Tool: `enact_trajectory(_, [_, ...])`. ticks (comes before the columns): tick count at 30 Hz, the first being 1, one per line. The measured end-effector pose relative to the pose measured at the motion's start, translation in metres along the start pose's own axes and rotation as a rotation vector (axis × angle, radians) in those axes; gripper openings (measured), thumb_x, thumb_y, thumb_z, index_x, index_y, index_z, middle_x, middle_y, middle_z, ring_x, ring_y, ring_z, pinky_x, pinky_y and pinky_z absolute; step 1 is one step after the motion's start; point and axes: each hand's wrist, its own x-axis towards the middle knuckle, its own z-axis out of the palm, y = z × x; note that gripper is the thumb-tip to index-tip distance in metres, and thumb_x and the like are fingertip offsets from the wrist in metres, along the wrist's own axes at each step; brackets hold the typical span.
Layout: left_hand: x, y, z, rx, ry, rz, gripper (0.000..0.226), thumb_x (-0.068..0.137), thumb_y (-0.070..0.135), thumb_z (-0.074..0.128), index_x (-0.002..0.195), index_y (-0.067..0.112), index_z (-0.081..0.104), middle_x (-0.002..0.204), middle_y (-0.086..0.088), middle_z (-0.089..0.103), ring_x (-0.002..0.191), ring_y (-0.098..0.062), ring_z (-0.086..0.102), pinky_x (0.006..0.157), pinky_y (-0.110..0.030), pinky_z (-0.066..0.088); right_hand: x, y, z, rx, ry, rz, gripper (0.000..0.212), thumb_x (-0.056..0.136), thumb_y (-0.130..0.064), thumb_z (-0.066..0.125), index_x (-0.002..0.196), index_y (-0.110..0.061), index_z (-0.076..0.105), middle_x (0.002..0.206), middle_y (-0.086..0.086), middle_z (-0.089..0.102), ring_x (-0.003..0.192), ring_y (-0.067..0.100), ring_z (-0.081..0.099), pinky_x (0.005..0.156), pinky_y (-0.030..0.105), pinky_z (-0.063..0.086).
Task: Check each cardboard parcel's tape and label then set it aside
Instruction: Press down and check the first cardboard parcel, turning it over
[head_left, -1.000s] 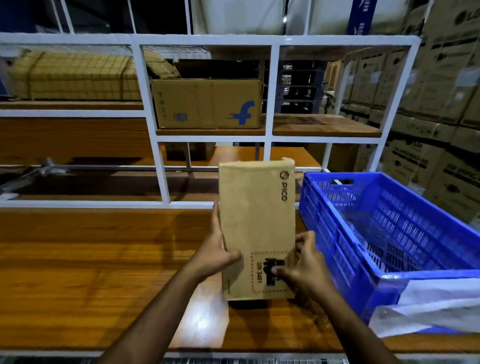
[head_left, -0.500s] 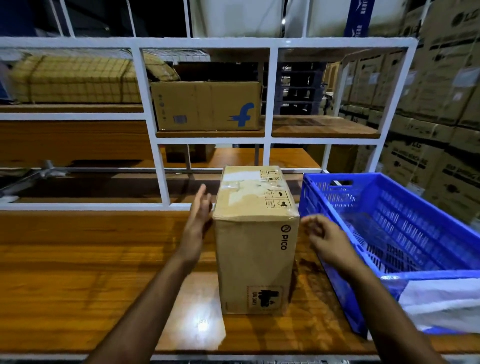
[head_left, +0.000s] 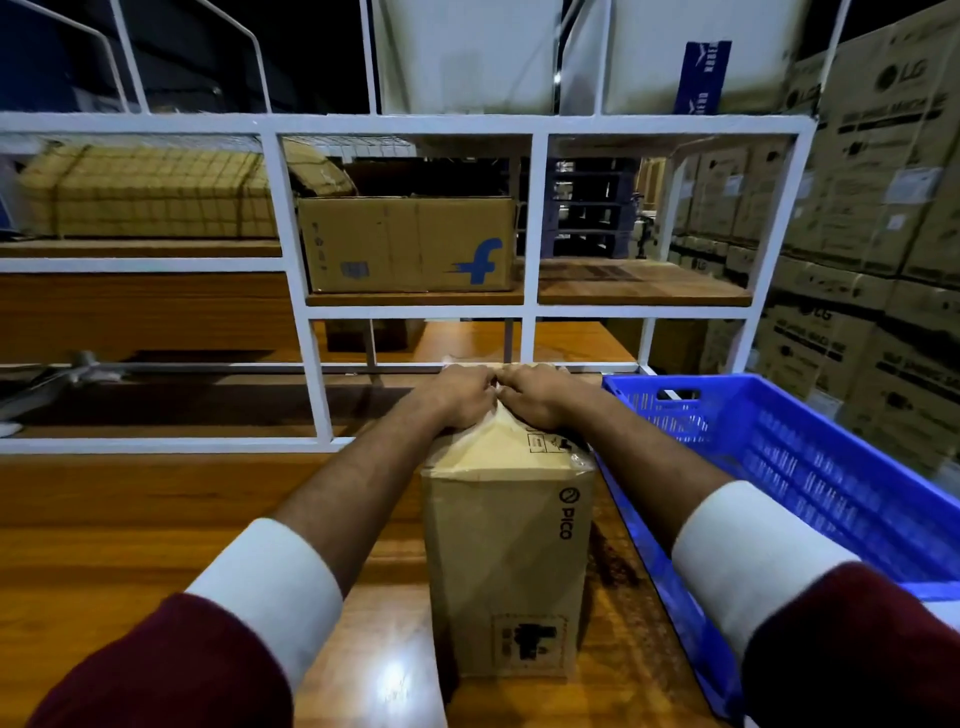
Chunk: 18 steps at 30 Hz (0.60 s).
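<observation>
A: status on the parcel (head_left: 506, 551)?
B: upright on the wooden table (head_left: 130, 545), just left of the blue crate (head_left: 810, 467), touching or nearly so. PICO print + a handling mark on the near face.
A: hands?
B: both on top, at the far end. left hand (head_left: 457, 397) and right hand (head_left: 535, 397) side by side, knuckles almost meeting over the centre seam.
A: grip?
B: fingers curled down on both, bearing on the clear tape (head_left: 470, 441) across the top. tape's wrinkled, bunched where the fingertips meet. looks like a pinch on it, but fingertips are hidden so can't confirm 100%.
A: label?
B: small printed symbols on top by the right wrist, too small to read.
A: bg?
B: white shelf frame (head_left: 296, 291) behind w/ a box w/ blue f logo (head_left: 410, 244). LG cartons (head_left: 883, 208) stacked on the right.
</observation>
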Motion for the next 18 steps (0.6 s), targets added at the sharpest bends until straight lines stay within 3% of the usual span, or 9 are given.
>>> enact_trajectory(6, [0.001, 0.000, 0.013, 0.082, 0.030, 0.007, 0.045, 0.104, 0.032, 0.035, 0.147, 0.019, 0.041, 0.152, -0.004, 0.042, 0.138, -0.021, 0.040, 0.115, -0.042, 0.031, 0.002, 0.002, 0.010, -0.109, 0.015, -0.011, 0.050, 0.106, -0.039, 0.024, 0.153, -0.021, 0.032, 0.159, 0.003, 0.031, 0.146, 0.022, 0.030, 0.119, 0.054, 0.018])
enact_trajectory(9, [-0.006, 0.003, 0.004, 0.080, -0.030, 0.003, 0.047, 0.106, 0.036, 0.032, 0.151, 0.021, 0.034, 0.158, -0.002, 0.033, 0.144, -0.021, 0.031, 0.117, -0.040, 0.026, 0.002, 0.004, 0.007, -0.112, -0.028, -0.023, 0.052, 0.106, -0.042, 0.023, 0.154, -0.023, 0.029, 0.161, 0.002, 0.027, 0.148, 0.021, 0.025, 0.120, 0.050, 0.017])
enact_trajectory(13, [-0.020, 0.001, -0.010, 0.063, -0.044, -0.026, 0.048, 0.107, 0.038, 0.030, 0.149, 0.019, 0.038, 0.157, -0.002, 0.035, 0.144, -0.022, 0.031, 0.116, -0.040, 0.026, -0.003, 0.015, -0.004, -0.111, -0.060, 0.044, 0.052, 0.105, -0.044, 0.027, 0.151, -0.020, 0.035, 0.157, 0.004, 0.036, 0.143, 0.026, 0.033, 0.118, 0.050, 0.026])
enact_trajectory(15, [-0.032, 0.002, -0.006, 0.086, -0.019, -0.012, 0.048, 0.107, 0.035, 0.029, 0.150, 0.016, 0.036, 0.157, -0.004, 0.034, 0.144, -0.022, 0.030, 0.116, -0.037, 0.024, -0.011, 0.019, -0.002, -0.089, -0.052, 0.034, 0.050, 0.106, -0.038, 0.028, 0.151, -0.017, 0.036, 0.156, 0.007, 0.037, 0.142, 0.026, 0.035, 0.117, 0.045, 0.028])
enact_trajectory(18, [-0.039, 0.004, 0.000, 0.132, 0.025, -0.001, 0.048, 0.107, 0.033, 0.029, 0.151, 0.013, 0.034, 0.158, -0.007, 0.033, 0.144, -0.022, 0.030, 0.117, -0.035, 0.023, -0.018, 0.019, 0.003, -0.104, -0.040, -0.004, 0.052, 0.108, -0.034, 0.023, 0.155, -0.012, 0.024, 0.162, 0.008, 0.023, 0.149, 0.023, 0.022, 0.119, 0.036, 0.019])
